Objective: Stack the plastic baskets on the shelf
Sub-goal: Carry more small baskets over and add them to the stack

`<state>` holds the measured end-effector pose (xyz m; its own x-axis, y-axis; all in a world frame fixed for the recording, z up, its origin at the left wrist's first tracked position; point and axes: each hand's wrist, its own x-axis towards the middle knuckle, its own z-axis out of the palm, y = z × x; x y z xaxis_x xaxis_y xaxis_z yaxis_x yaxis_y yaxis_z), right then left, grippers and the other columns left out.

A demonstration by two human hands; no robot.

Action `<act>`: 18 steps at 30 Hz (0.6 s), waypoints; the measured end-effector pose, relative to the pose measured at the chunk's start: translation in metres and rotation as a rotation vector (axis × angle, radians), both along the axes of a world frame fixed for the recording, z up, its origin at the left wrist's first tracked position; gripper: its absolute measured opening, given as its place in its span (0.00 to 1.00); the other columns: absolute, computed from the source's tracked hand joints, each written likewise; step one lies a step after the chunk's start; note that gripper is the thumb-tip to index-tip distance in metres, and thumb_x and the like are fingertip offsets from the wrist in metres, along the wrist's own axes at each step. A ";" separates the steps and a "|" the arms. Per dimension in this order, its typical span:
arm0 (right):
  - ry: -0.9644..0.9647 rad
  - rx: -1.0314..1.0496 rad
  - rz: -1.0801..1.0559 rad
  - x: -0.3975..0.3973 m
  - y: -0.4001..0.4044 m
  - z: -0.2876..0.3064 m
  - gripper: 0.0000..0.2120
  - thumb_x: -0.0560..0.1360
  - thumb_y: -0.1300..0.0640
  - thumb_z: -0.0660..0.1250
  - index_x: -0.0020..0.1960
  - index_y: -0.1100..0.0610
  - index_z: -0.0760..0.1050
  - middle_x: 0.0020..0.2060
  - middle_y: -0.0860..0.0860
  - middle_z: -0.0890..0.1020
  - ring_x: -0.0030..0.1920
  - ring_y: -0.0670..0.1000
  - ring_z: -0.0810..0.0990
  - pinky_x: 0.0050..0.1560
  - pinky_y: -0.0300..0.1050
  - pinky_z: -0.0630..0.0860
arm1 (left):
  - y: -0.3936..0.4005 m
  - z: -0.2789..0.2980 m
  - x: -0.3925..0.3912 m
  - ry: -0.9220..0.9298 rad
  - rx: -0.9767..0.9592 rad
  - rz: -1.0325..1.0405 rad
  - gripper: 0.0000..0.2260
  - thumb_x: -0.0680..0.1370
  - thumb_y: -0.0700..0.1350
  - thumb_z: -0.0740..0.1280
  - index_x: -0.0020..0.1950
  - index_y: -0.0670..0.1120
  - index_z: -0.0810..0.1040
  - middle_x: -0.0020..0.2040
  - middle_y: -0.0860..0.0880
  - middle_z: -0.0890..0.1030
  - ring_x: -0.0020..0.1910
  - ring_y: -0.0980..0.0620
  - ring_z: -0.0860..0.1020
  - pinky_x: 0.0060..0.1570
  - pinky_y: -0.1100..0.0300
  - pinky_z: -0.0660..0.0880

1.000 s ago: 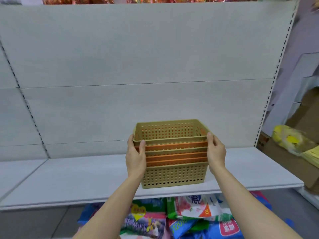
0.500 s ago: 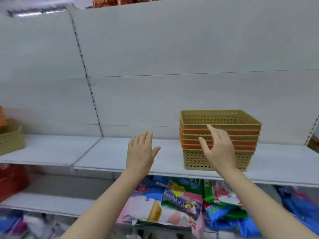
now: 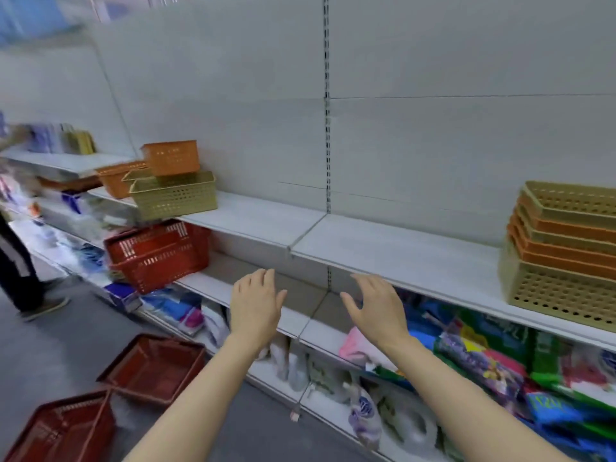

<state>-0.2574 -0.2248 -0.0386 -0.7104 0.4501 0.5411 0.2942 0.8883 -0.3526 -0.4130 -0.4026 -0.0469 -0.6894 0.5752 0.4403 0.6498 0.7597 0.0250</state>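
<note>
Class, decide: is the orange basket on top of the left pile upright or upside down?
Upside down. The orange basket shows its flat base uppermost, resting across the tan basket beneath it.

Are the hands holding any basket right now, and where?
Nothing is held. The left hand and right hand are open in front of the shelf edge, apart from the nested tan and orange plastic baskets.

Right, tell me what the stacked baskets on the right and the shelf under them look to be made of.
Stacked baskets: most likely moulded plastic, matt tan and orange, judging by the even rows of punched-looking holes and thin rims. Shelf: probably painted sheet metal, pale grey with a dull sheen and a thin folded front edge; the look alone leaves that open.
</note>
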 end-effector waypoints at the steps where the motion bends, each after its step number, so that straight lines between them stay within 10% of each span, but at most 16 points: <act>1: -0.015 0.004 0.017 -0.018 -0.012 -0.001 0.21 0.72 0.45 0.63 0.54 0.60 0.81 0.45 0.55 0.84 0.46 0.59 0.82 0.48 0.51 0.79 | -0.016 -0.002 -0.012 -0.004 0.002 0.023 0.23 0.67 0.50 0.83 0.57 0.38 0.85 0.51 0.40 0.86 0.46 0.38 0.84 0.45 0.47 0.81; 9: -0.019 -0.008 0.084 -0.154 -0.098 -0.004 0.19 0.72 0.49 0.69 0.57 0.61 0.80 0.48 0.56 0.84 0.49 0.59 0.82 0.51 0.52 0.77 | -0.124 -0.008 -0.125 -0.014 -0.040 0.157 0.21 0.73 0.54 0.69 0.57 0.40 0.84 0.51 0.43 0.85 0.47 0.39 0.84 0.47 0.47 0.80; 18: -0.014 -0.014 0.167 -0.294 -0.114 0.004 0.18 0.74 0.50 0.70 0.59 0.60 0.79 0.52 0.56 0.84 0.53 0.59 0.81 0.52 0.52 0.76 | -0.163 -0.001 -0.244 -0.005 0.040 0.264 0.22 0.66 0.50 0.83 0.55 0.41 0.86 0.50 0.44 0.86 0.45 0.40 0.85 0.45 0.49 0.82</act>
<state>-0.5516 -0.3384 -0.0345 -0.7831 0.3327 0.5254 0.1482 0.9204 -0.3618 -0.6566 -0.5651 -0.0484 -0.8155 0.3578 0.4550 0.4293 0.9011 0.0609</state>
